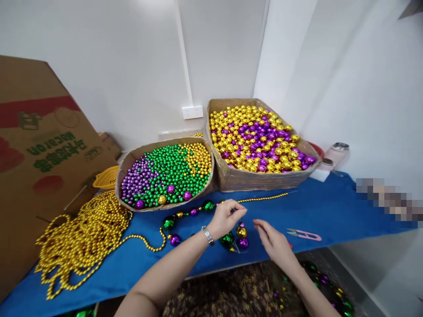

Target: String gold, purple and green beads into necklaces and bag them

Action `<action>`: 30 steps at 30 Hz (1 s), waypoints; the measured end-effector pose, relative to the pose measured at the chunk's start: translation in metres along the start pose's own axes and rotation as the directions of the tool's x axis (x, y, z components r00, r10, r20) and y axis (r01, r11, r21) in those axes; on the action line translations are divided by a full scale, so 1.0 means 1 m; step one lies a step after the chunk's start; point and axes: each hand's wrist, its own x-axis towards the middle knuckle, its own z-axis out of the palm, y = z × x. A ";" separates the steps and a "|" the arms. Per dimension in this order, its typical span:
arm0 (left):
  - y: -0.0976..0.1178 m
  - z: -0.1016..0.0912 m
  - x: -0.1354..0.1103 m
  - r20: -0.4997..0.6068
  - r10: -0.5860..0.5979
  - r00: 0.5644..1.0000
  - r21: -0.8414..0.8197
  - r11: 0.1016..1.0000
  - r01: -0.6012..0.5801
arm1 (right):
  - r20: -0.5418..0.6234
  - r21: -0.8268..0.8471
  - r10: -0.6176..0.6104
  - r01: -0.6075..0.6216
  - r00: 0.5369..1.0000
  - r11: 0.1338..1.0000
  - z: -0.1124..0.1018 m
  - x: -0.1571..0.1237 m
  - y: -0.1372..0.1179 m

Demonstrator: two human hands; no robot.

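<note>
My left hand (225, 218), with a watch on its wrist, hovers over the blue table (317, 207) with its fingertips pinched on a thin thread at the end of a strand of large green, purple and gold beads (188, 215). My right hand (272, 240) is beside it, fingers loosely curled, pinching near the same thread; what it holds is too small to name. Loose gold, green and purple beads (239, 237) lie just below my left hand. A thin gold bead string (264, 198) runs right from my left hand.
A round box of purple, green and gold beads (165, 171) and a larger box of gold and purple beads (257, 141) stand at the back. A heap of gold bead chain (82, 237) lies left. Pink snips (304, 234) lie right. A big carton (39, 145) leans at left.
</note>
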 end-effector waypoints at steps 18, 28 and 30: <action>0.017 0.004 -0.017 -0.173 -0.014 0.985 -0.210 0.977 -0.023 | -0.040 0.188 -0.002 0.010 0.999 0.982 -0.032 0.024 -0.052; -0.011 0.053 -0.037 0.257 0.213 0.943 0.139 0.957 -0.254 | -0.014 0.390 -0.018 0.022 1.000 0.921 -0.042 0.016 -0.091; -0.026 0.058 -0.040 0.298 0.177 0.938 0.283 0.922 -0.264 | -0.164 0.482 0.041 0.044 0.986 0.875 -0.055 0.019 -0.086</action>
